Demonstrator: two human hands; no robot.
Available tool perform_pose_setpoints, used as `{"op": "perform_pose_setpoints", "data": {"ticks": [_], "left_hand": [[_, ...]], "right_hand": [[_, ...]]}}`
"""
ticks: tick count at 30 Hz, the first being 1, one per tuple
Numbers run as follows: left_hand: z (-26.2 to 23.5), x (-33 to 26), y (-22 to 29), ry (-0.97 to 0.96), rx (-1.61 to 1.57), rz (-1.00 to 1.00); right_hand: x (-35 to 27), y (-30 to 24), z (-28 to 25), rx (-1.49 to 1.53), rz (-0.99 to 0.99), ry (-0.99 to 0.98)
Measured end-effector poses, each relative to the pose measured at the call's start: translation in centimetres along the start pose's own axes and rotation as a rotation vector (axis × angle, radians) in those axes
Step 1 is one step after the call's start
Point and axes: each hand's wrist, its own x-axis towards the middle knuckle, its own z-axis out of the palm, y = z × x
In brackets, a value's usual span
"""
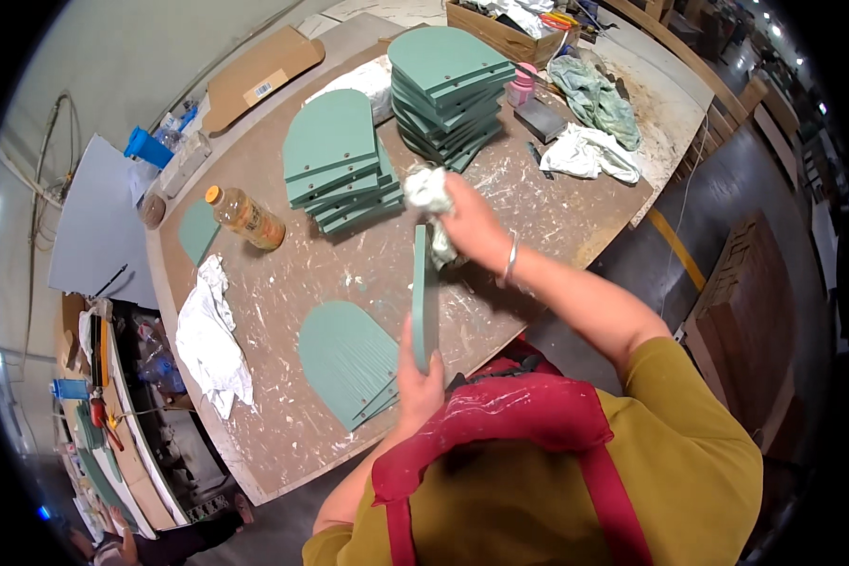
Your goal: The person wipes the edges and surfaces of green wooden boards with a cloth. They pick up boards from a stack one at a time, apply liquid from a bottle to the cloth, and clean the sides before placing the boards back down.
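Observation:
My left hand (417,389) grips a green board (419,292) near its lower end and keeps it on edge above the worktable (274,377). A crumpled white cloth (427,190) is bunched in my right hand (474,223), close to the board's upper end; part of the cloth hangs down beside the board. To the left of my left hand lie a few round-ended green boards (344,354), slightly fanned. Beyond the hands stand two stacks of similar boards, a shorter left stack (335,141) and a taller right stack (448,66), with small holes along their straight edges.
An orange-capped bottle (245,219) and a white rag (212,335) are at the left. Further right lie a grey block (541,121), a pink bottle (521,85), a white cloth (590,154) and a greenish rag (594,102). A cardboard box (514,33) sits at the back.

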Motion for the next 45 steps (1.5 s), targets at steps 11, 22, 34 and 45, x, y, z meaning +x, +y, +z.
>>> {"op": "perform_pose_setpoints", "data": {"ticks": [11,22,34,45], "left_hand": [[-0.4,-0.5,-1.3,0.013,0.165,0.015],[-3.2,3.6,5.2,0.227,-0.439,-0.065],[-19.6,15.5,5.0,-0.245,0.387,-0.408],[-17.7,14.3,-0.1,-0.248,0.849,0.147]], "right_hand": [[-7.2,-9.0,-0.5,-0.199,-0.412,-0.388],[-0.8,5.5,-2.4,0.005,0.202,0.068],[-4.9,1.7,-4.3,0.405,0.518,-0.157],[-6.3,1.5,-3.1,0.350,0.548,-0.225]]}}
